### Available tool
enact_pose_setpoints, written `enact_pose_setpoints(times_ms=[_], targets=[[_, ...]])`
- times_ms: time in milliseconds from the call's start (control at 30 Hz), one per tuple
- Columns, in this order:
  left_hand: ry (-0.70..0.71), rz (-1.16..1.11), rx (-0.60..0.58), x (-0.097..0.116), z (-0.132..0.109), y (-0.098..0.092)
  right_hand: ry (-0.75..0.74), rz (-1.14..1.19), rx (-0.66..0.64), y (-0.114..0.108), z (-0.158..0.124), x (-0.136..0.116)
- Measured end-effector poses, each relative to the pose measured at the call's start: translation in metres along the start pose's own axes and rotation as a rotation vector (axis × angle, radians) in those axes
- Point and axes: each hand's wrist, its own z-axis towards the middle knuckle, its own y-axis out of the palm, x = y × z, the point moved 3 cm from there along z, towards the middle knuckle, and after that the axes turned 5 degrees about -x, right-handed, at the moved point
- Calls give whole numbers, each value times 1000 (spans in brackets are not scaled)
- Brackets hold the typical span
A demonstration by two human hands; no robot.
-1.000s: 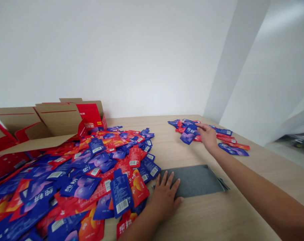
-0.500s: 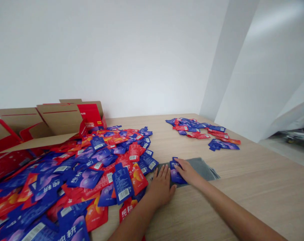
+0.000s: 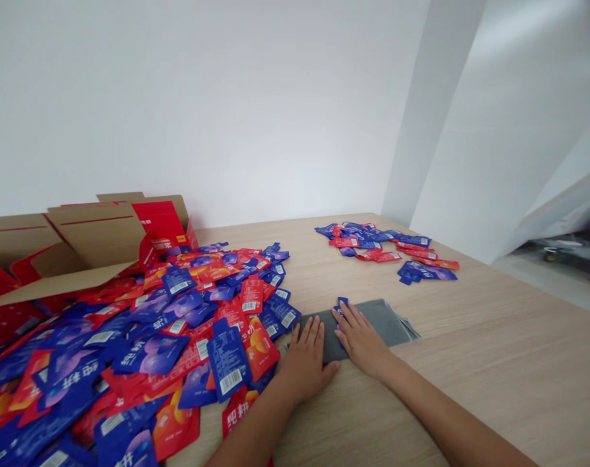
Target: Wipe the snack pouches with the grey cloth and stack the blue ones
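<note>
A stack of flat grey plastic bags [image 3: 386, 319] lies on the wooden table. My left hand [image 3: 306, 359] rests flat on the left end of the stack, fingers stretched out. On top of the stack lies a blue pouch [image 3: 342, 303], mostly covered by my right hand [image 3: 362, 338]. That hand lies palm down over the pouch with its fingers extended. To the left of my left hand spreads a big heap of blue and red pouches; the closest ones include a blue pouch [image 3: 228, 358] with a barcode and a red pouch [image 3: 260, 347].
Open red cardboard boxes [image 3: 95, 235] stand behind the heap at the left. A smaller group of blue and red pouches [image 3: 373, 243] lies at the table's far right. A white wall [image 3: 275, 110] rises behind the table [image 3: 470, 337].
My right hand has flattened over the blue pouch, which it gripped by the edge before and now mostly hides. My left hand has stayed on the bags. The view has shifted slightly.
</note>
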Motion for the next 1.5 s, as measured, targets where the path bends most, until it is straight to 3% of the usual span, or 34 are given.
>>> enact_pose_setpoints(times_ms=[133,467,667,767,833,967,1100,1200,1333,1500], targets=[[11,6,6,0,-1,-1,-101,29,-33,0,-3,-16],[13,2,6,-1,-1,0,33,60,-76,-7,-1,5],[24,-28,16,0,-2,0,67,198,127,-18,6,21],[18,-45,13,-1,-2,-1,-17,236,282,-37,2,11],[19,-52,10,-1,-2,-2,-113,255,319,-49,-2,-3],[32,-45,9,0,-1,-3,-264,343,278,-54,-8,-24],[32,-16,14,0,0,-3,-242,329,208,-35,-8,-26],[30,-12,8,1,0,-2,-233,218,68,-17,-7,-29],[23,-9,11,1,0,-2,-147,33,-85,-7,-5,-28],[14,-6,4,0,0,1,14,-56,-119,-10,-1,-13]])
